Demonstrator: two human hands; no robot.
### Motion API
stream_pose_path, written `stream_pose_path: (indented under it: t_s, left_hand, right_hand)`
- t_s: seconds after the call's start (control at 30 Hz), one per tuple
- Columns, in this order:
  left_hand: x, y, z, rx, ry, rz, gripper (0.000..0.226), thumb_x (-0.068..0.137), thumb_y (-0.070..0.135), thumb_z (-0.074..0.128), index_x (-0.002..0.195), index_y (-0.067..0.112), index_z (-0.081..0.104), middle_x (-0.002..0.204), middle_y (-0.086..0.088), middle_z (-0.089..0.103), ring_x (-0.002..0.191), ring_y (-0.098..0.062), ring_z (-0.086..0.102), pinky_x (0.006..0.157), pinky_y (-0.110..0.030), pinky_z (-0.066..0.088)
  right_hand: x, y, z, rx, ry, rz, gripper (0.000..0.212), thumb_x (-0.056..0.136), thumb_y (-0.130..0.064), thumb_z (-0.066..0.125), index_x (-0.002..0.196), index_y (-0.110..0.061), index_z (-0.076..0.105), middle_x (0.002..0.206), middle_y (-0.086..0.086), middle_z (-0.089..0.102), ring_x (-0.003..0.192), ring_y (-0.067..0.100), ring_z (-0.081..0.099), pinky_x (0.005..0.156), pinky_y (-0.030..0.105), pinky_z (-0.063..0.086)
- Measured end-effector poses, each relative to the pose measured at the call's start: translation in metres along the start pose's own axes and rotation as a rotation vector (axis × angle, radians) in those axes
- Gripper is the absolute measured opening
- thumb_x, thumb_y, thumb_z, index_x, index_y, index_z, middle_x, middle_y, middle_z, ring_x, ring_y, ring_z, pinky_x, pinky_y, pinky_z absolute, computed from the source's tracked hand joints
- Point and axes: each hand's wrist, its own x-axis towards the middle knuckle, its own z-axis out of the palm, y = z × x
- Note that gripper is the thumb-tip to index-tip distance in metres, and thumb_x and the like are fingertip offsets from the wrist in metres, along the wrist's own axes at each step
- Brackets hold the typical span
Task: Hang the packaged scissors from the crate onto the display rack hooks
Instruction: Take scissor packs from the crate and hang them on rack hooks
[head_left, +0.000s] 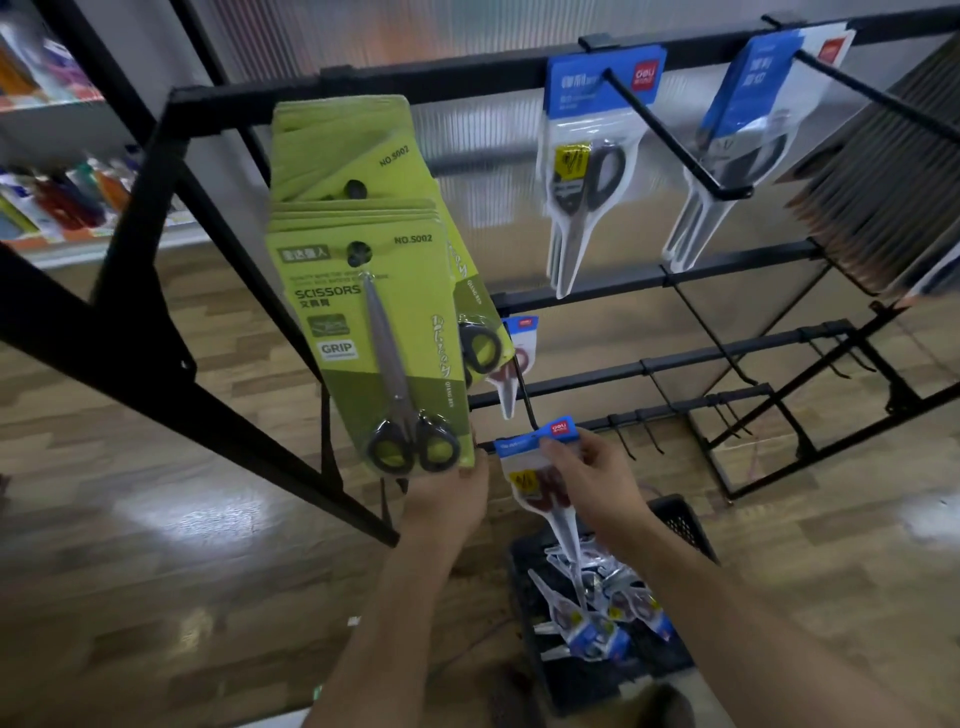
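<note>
My right hand (592, 480) pinches the blue header of a packaged scissors (540, 483) with red handles, held at the tip of a black rack hook (525, 400). Further back on that hook hangs another small red-handled pack (514, 364). My left hand (449, 496) is under the lower edge of a stack of green scissors cards (374, 322) hanging at the rack's left; its fingers are hidden behind the cards. On the floor below stands the black crate (680, 525), with several blue-and-clear scissors packs (597, 608) lying in it.
The black display rack (467, 78) has several bars and hooks. Two bigger blue-header scissors packs (592, 156) (737, 145) hang on upper hooks. Brown items (883, 182) hang at the right. Lower hooks (727, 364) are bare. The floor is wood, with shelves of goods at far left.
</note>
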Motion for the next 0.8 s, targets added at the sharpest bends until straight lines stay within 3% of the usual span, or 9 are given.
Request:
stream_pose_path:
  t_s: [0.13,0.27,0.4,0.53,0.63,0.7,0.77,0.8]
  left_hand:
    - [-0.011,-0.002,-0.002,0.029,0.058,0.172,0.031,0.103,0.032,0.056,0.128,0.017,0.063,0.122,-0.010,0.067,0.115,-0.029,0.063,0.102,-0.045,0.051]
    - [-0.016,-0.001,-0.003,0.096,0.082,0.266,0.033,0.102,0.036,0.057,0.135,0.033,0.057,0.136,0.001,0.060,0.121,-0.022,0.058,0.104,-0.041,0.050]
    - [-0.017,0.004,0.002,0.203,0.091,0.329,0.033,0.102,0.037,0.054,0.135,0.037,0.052,0.137,0.002,0.057,0.120,-0.025,0.059,0.096,-0.034,0.050]
    - [-0.024,0.012,0.007,0.325,0.030,0.295,0.034,0.103,0.038,0.048,0.136,0.043,0.044,0.136,0.002,0.059,0.116,-0.026,0.061,0.083,-0.031,0.039]
    - [-0.030,0.019,0.010,0.317,0.030,0.256,0.036,0.104,0.041,0.047,0.139,0.043,0.044,0.142,0.005,0.055,0.125,-0.023,0.056,0.084,-0.031,0.032]
    - [-0.034,0.024,0.012,0.318,0.030,0.275,0.036,0.104,0.040,0.046,0.141,0.042,0.044,0.144,0.010,0.051,0.128,-0.021,0.053,0.086,-0.032,0.033]
    - [-0.039,0.029,0.016,0.298,0.018,0.313,0.038,0.104,0.037,0.047,0.142,0.038,0.046,0.144,0.011,0.050,0.128,-0.020,0.052,0.091,-0.035,0.042]
    - [-0.040,0.031,0.019,0.288,0.014,0.330,0.038,0.103,0.036,0.049,0.142,0.036,0.047,0.143,0.010,0.050,0.127,-0.019,0.052,0.095,-0.037,0.045]
  right_hand:
    - [-0.005,0.002,0.000,0.015,0.048,-0.028,0.013,0.101,-0.025,0.062,0.101,-0.016,0.070,0.089,0.002,0.077,0.078,0.009,0.076,0.061,0.016,0.055]
    - [-0.001,0.002,0.000,-0.044,0.047,-0.033,0.016,0.101,-0.028,0.061,0.100,-0.014,0.070,0.084,0.000,0.077,0.076,0.009,0.075,0.060,0.016,0.053]
    - [0.025,-0.006,0.010,-0.120,0.078,-0.012,0.026,0.103,-0.031,0.059,0.086,-0.013,0.066,0.063,-0.004,0.066,0.058,0.008,0.064,0.052,0.019,0.047]
    - [0.068,-0.025,0.016,-0.117,0.041,0.018,0.030,0.101,-0.037,0.060,0.103,-0.008,0.069,0.097,0.016,0.074,0.085,0.020,0.068,0.081,0.037,0.055]
    - [0.078,-0.034,0.010,-0.166,0.082,-0.014,0.055,0.097,-0.044,0.066,0.138,-0.010,0.054,0.126,0.007,0.064,0.107,0.018,0.060,0.090,0.034,0.050]
    - [0.069,-0.031,-0.003,-0.231,0.072,-0.017,0.067,0.096,-0.043,0.067,0.151,-0.013,0.041,0.141,0.005,0.055,0.121,0.020,0.055,0.099,0.038,0.048]
    - [0.054,-0.017,-0.023,-0.309,0.031,0.002,0.068,0.096,-0.039,0.069,0.153,-0.018,0.039,0.149,0.006,0.051,0.128,0.022,0.054,0.099,0.038,0.049]
    - [0.046,-0.010,-0.034,-0.353,0.020,-0.001,0.066,0.095,-0.037,0.070,0.153,-0.020,0.040,0.151,0.006,0.050,0.129,0.021,0.054,0.092,0.032,0.050]
